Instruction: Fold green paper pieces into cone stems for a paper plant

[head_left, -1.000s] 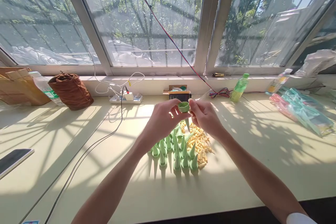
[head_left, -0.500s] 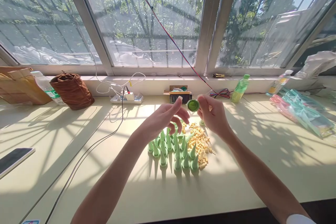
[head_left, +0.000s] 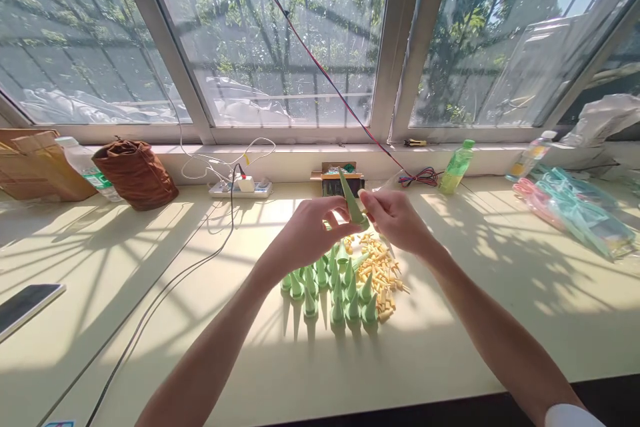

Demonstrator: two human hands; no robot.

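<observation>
A hollow green plastic cone (head_left: 352,199) with a wider round base is raised above the table, its tip pointing up and leaning slightly left. My left hand (head_left: 320,221) grips it from the left, thumb by the base. On the other side, my right hand (head_left: 393,217) is closed in a pinch at the cone's right edge; a small piece within those fingers cannot be ruled out. Below stand several similar green cones (head_left: 337,307), tips up, in a close group. Beside them on the right lies a pile of small tan peg-like pieces (head_left: 383,270).
Behind the hands sits a small open box (head_left: 343,180). A power strip (head_left: 240,188) with cables and a brown drawstring bag (head_left: 135,173) are to the left, with a phone (head_left: 30,307) nearer. At right are a green bottle (head_left: 457,167) and plastic packets (head_left: 585,213).
The held cone has turned from base opening showing to tip up. My left hand let go of it, opened, then closed on it again, while my right hand kept its hold.
</observation>
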